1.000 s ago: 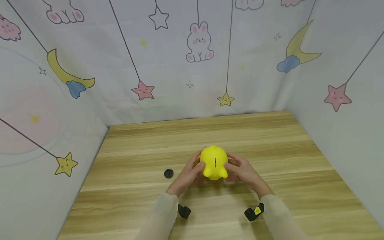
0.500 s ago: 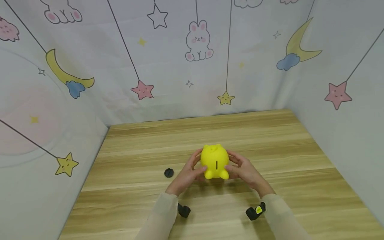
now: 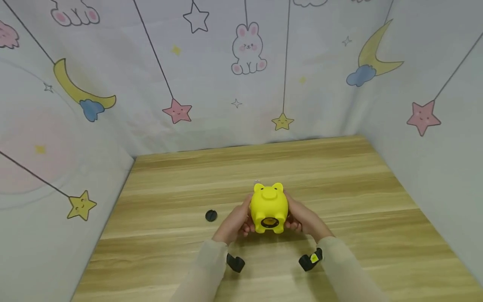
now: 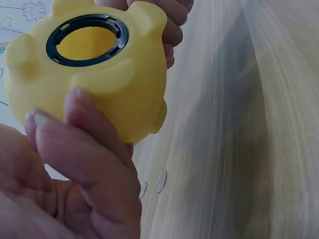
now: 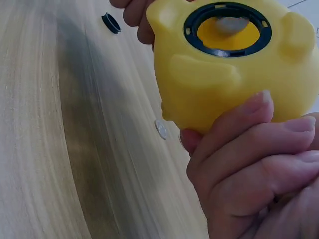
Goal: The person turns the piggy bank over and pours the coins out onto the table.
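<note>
A yellow piggy bank (image 3: 268, 203) is between both hands, its snout tipped upward and its belly turned toward me. My left hand (image 3: 238, 218) grips its left side with curled fingers, and my right hand (image 3: 303, 216) grips the right side. A black ring (image 4: 52, 47) rims the round, uncovered opening in the belly. Inside, a blurred silvery coin (image 5: 232, 25) shows through the hole in the right wrist view. On the wood below lies a coin (image 5: 160, 129), with another partly hidden behind the fingers.
A round black cap (image 3: 211, 215) lies on the wooden table (image 3: 170, 180) left of my left hand. Fabric walls (image 3: 211, 75) printed with stars, moons and bunnies enclose the back and sides. Black wrist cameras (image 3: 236, 263) sit at both cuffs.
The piggy bank has turned in both hands: its coin slot has gone out of sight, and its face and belly opening now show. The hands have shifted their hold around its sides.
</note>
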The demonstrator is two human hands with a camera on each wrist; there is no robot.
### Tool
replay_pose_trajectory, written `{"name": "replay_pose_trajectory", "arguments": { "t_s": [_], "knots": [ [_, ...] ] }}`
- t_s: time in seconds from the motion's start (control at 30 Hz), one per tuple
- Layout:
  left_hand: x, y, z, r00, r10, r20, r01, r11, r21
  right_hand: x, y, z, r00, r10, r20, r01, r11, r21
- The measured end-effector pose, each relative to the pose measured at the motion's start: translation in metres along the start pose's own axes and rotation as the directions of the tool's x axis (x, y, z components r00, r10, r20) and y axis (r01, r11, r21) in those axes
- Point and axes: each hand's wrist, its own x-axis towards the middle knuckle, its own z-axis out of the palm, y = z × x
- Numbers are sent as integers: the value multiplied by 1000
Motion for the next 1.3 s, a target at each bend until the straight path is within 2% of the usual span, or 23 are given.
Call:
{"name": "replay_pose_trajectory", "arguments": {
  "t_s": [0.1,0.23,0.47,0.7,1.03,1.3],
  "knots": [
    [0,1,0,1000,-10,-11,11,1000,19,1,-1,0,1000,20,-17,-20,1000,-17],
    [3,1,-2,1000,-1,-17,1,1000,20,1,-2,-2,999,1,-44,-1,1000,-7],
    [6,1,-7,994,109,6,-109,993,46,-1,-5,-5,990,-83,-112,80,996,-28],
    [7,-2,-10,982,183,47,-185,981,60,3,-2,-5,987,-149,-53,150,989,3],
    [7,-3,-12,979,204,20,-205,976,80,6,-1,-2,981,-177,-84,180,983,28],
    [5,-1,-13,973,227,31,-228,971,73,7,-1,-3,976,-195,-99,198,980,25]
  ]
}}
